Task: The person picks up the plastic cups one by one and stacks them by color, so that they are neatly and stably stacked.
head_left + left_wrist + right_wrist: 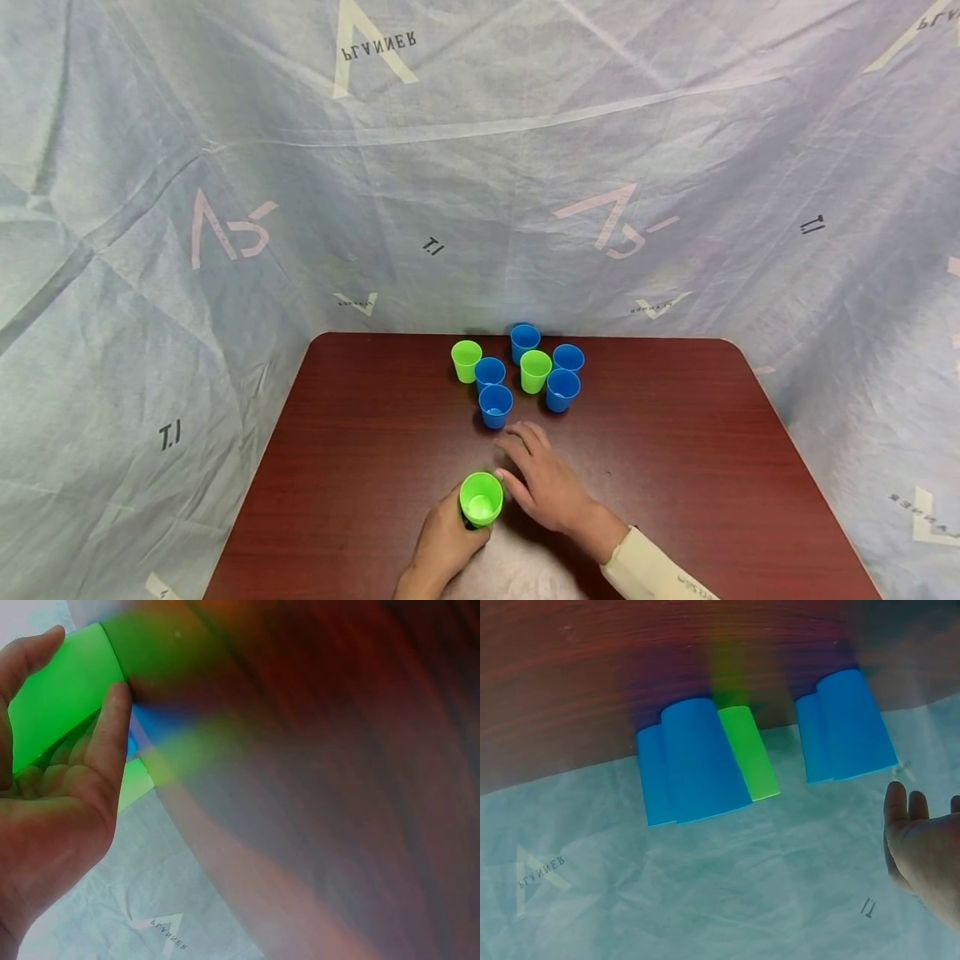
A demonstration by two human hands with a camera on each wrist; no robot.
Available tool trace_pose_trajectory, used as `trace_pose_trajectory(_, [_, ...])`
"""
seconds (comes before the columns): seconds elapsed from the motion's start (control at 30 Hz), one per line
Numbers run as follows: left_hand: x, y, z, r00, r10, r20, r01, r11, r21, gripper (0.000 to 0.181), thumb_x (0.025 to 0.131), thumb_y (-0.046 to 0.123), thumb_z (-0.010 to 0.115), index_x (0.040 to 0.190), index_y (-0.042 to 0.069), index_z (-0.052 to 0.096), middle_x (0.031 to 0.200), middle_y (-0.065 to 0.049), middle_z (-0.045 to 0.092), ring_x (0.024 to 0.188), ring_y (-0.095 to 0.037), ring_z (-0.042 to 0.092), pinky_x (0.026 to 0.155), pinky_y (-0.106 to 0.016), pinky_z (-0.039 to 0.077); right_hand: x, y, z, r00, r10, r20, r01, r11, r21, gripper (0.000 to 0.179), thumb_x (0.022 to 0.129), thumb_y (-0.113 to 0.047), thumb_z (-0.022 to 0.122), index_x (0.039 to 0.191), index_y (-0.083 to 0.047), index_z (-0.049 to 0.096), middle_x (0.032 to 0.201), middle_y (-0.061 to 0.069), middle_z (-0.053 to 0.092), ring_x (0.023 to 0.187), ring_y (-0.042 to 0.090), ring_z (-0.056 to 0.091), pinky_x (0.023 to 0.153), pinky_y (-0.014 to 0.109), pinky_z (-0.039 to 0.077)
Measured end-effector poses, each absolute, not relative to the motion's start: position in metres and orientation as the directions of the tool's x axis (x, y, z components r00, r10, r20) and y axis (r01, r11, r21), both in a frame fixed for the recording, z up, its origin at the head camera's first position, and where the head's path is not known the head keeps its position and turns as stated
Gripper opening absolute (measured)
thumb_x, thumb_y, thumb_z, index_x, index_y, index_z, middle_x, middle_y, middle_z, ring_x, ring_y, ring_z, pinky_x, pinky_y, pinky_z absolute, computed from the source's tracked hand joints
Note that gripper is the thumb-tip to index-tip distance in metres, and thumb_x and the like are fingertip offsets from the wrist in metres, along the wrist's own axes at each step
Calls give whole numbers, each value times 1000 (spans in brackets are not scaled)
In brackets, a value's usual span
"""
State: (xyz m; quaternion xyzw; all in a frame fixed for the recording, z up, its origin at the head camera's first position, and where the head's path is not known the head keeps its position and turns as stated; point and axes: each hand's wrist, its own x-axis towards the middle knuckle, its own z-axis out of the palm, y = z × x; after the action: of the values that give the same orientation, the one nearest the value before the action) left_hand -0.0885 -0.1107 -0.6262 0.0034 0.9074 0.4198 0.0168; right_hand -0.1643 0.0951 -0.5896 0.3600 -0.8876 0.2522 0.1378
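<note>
In the head view my left hand (444, 537) grips a green cup (481, 498) near the front of the table, its mouth facing up. The left wrist view shows the thumb and fingers around that cup's side. Just right of it, my right hand (551, 487) holds nothing; its fingers are spread and loosely bent, pointing toward the far cups. A blue cup (495, 407) stands nearest those fingertips, apart from them. In the right wrist view, the right hand (926, 847) shows at the right edge beside a blue cup (855, 727).
Behind the hands, several cups stand upright: a green cup (467, 361) at left, another green cup (535, 372) mid-group, and blue cups such as one (562, 390) at right. The dark red table (360, 467) ends at a grey cloth wall (465, 208).
</note>
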Motion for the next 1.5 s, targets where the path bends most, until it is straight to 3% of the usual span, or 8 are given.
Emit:
trace_pose_trajectory(0.4, [-88,-112,-627,-1000,23,-9,8,651,759,62,69,13,92,127,11,69,114,-5,79,107,-23,74,94,-47,60,-182,104,-586,-710,-556,433,-695,652,-303,46,100,-32,71,141,-14,61,151,13,54,144,34,47,114,54,49])
trace_pose_trajectory(0.63, [-89,-112,-627,-1000,24,6,19,644,765,60,69,12,91,125,12,70,113,-3,79,106,-21,74,92,-44,60,-190,106,-583,-730,-566,383,-679,660,-320,45,105,-35,63,143,-10,61,156,21,52,148,39,44,119,58,45])
trace_pose_trajectory(0.97, [-90,-111,-627,-1000,28,0,18,637,771,58,69,11,91,124,12,70,113,-3,79,106,-21,74,93,-44,60,-203,107,-577,-709,-572,412,-689,686,-233,50,102,-33,67,145,-10,60,160,20,49,148,41,46,121,59,41])
trace_pose_trajectory(1.5, [-88,-113,-627,-1000,21,-20,-2,642,767,59,70,13,92,125,12,70,114,-4,79,107,-22,74,93,-45,60,-226,108,-575,-775,-557,299,-625,745,-233,53,107,-34,60,153,-8,53,165,21,44,156,44,38,126,58,36])
